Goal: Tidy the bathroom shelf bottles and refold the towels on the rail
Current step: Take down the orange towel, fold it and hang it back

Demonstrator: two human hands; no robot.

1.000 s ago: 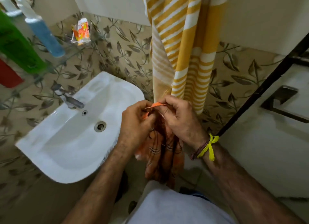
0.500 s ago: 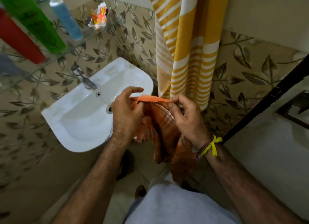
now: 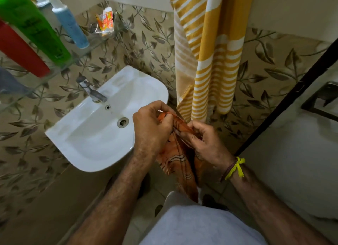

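Orange checked towel [image 3: 180, 159] hangs bunched in front of the body, top edge pinched by both hands, off the rail. Left hand [image 3: 151, 127] grip is narrow, fingers curled on one end of the edge; right hand [image 3: 204, 140] pinches the other end, close beside it. Best move, I judge: slide the hands apart along the hem to find both corners, pull it taut, then fold evenly. Beyond sits the white sink [image 3: 87, 142]. Yellow striped towel [image 3: 210, 52] hangs farther back. Glass shelf [image 3: 60, 67] up left carries the green bottle [image 3: 34, 25], red bottle [image 3: 20, 51] and blue bottle [image 3: 71, 23].
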